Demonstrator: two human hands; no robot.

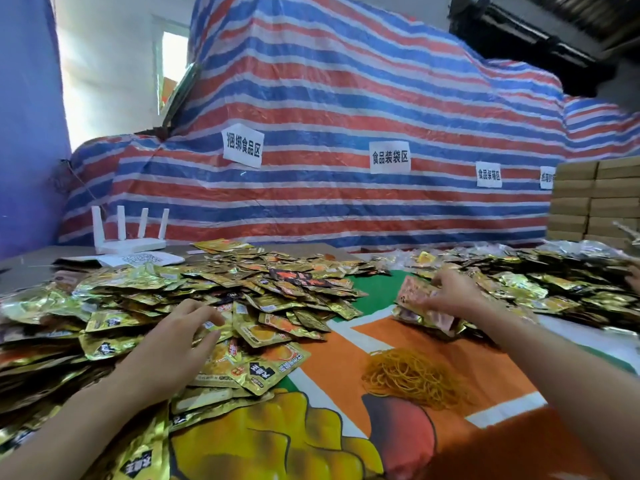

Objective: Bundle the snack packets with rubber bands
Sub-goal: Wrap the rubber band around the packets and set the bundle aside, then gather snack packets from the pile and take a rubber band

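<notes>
Gold foil heap (pixel 207 289): loose snack packets, too many to count, filling the left of the frame and pointing every way.
Left hand (pixel 176 344): fingers curved onto the heap's near edge, tips touching packets; I cannot tell whether it pinches one.
Rubber bands (pixel 412 377): one yellow tangle, lower centre-right, apart from both hands.
Packet stack (pixel 415 299): one, pinkish, long axis slanting upper left to lower right, jutting left from the grip.
Right hand (pixel 453 292): fingers and thumb clamped round the stack.
Second heap (pixel 540 285): right of frame.
</notes>
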